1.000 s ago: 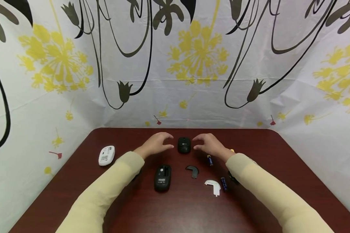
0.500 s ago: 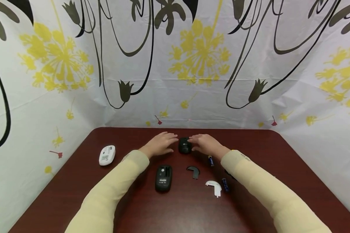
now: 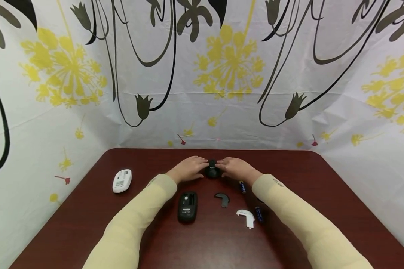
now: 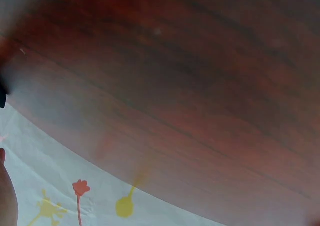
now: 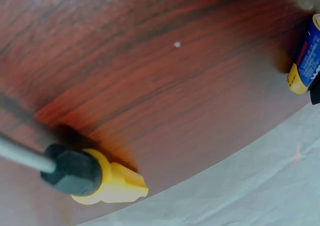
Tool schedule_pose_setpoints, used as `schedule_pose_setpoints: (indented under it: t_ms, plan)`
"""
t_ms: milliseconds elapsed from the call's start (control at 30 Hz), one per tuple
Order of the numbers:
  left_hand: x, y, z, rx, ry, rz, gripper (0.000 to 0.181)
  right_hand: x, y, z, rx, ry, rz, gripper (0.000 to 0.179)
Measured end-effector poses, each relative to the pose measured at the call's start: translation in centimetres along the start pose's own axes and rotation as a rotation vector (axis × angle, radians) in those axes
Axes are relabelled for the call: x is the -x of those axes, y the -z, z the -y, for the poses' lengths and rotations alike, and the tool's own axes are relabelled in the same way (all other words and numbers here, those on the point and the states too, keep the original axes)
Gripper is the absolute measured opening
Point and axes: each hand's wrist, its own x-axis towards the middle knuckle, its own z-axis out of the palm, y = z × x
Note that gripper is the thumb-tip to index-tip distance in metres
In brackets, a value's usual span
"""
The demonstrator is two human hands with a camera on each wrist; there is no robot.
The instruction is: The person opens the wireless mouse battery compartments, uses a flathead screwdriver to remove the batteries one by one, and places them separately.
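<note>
At the far middle of the table, a small black mouse (image 3: 212, 170) stands between the two hands. My left hand (image 3: 189, 169) lies on its left side, fingers extended and fingertips at its edge. From the right, my right hand (image 3: 236, 169) reaches over the mouse's edge with extended fingers. The fingers partly hide the mouse, and whether they press on it I cannot tell. Part of a finger (image 4: 7, 198) shows at the left wrist view's edge. A blue and yellow battery (image 5: 306, 60) lies near the right hand.
Nearer lie an upturned black mouse (image 3: 187, 206), a dark curved cover (image 3: 223, 200), a white curved cover (image 3: 247, 218) and another battery (image 3: 259, 215). An upturned white mouse (image 3: 122, 181) is at left. A yellow-and-black-handled screwdriver (image 5: 95, 176) lies by the right wrist.
Both hands have moved inward to the small black mouse. Their fingers, curved and apart from it a second ago, are now straighter and at its sides.
</note>
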Motion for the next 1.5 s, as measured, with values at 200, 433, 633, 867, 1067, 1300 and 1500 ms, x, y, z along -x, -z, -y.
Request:
schedule_pose_setpoints:
  t_ms: [200, 433, 633, 867, 1067, 1300, 1500]
  plan:
    - [-0.2, -0.4, 0.1, -0.025, -0.026, -0.037, 0.05, -0.4, -0.6, 0.1, 0.081, 0.03, 0.002, 0.049]
    - [-0.3, -0.7, 0.1, -0.024, -0.042, -0.077, 0.046, -0.6, -1.2, 0.1, 0.095, 0.032, -0.016, 0.05]
    - [-0.5, -0.7, 0.0, -0.043, -0.034, -0.088, 0.042, -0.8, -1.3, 0.2, 0.076, 0.042, -0.055, 0.047]
    - [-0.7, -0.7, -0.2, -0.107, -0.05, -0.101, 0.041, -0.7, -1.3, 0.4, 0.087, 0.049, -0.08, 0.046]
    - [-0.7, -0.5, -0.5, -0.152, -0.051, -0.078, 0.041, -0.5, -1.4, 0.6, 0.113, 0.053, -0.093, 0.046]
    - [-0.5, -0.4, -0.7, -0.202, -0.059, -0.072, 0.044, -0.2, -1.1, 0.9, 0.129, 0.037, -0.074, 0.046]
    - [-0.3, -0.6, -0.4, -0.206, -0.058, -0.112, 0.045, -0.1, -0.6, 1.2, 0.151, 0.023, -0.064, 0.046]
